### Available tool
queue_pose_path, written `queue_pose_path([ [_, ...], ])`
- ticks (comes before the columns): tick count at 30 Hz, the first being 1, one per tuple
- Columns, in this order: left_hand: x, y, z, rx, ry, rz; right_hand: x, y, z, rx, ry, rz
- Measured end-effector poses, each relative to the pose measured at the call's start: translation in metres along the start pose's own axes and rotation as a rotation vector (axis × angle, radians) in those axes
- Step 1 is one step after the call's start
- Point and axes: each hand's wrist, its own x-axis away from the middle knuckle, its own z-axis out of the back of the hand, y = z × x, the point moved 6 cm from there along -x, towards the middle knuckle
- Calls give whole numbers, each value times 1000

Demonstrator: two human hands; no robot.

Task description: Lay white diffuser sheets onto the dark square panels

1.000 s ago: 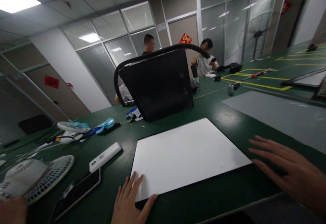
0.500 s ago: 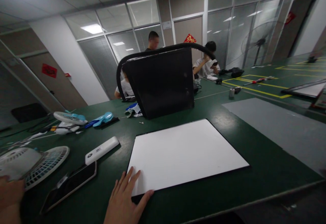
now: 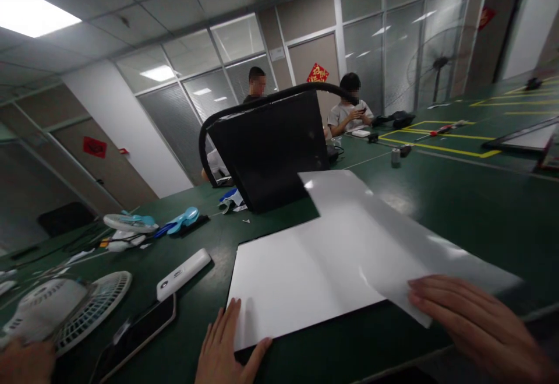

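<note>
A white board (image 3: 279, 267) with a thin black edge lies flat before me. My left hand (image 3: 229, 346) rests at its near left corner, fingers spread on the surface and thumb along the near edge. With my right hand (image 3: 476, 320) I pinch the near edge of a glossy translucent sheet (image 3: 375, 226); the thumb is hidden. The sheet slants across the right part of the board, its far corner reaching toward a black upright panel (image 3: 275, 151).
A white fan (image 3: 94, 308), a phone (image 3: 140, 337) and a white power-bank-like device (image 3: 183, 273) lie left. Another person's hand (image 3: 26, 360) is beside the fan. Light-blue items (image 3: 186, 221) lie farther back. A small can (image 3: 395, 157) stands right; people sit behind the panel.
My right hand has come into view holding the translucent sheet. The sheet has gone from flat on the table at right to over the board's right part. My left hand stays at the corner.
</note>
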Motion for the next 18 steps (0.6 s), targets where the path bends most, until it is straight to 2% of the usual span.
queue_pose_path([
  [2,4,3,2,26,113,28,-11,-7,-10,-4,-42,124],
  [3,6,6,4,40,167,53,-14,-5,-13,-5,-45,126],
  [5,9,11,8,75,231,89,-15,5,-17,3,-17,9],
  [7,10,15,12,123,264,123,-10,18,-24,41,-13,-186],
  [10,9,17,15,192,280,164,-1,32,-34,115,-47,-405],
  [15,8,14,19,176,308,121,7,40,-44,165,-107,-521],
  [18,3,5,13,83,171,84,11,44,-46,180,-110,-578],
])
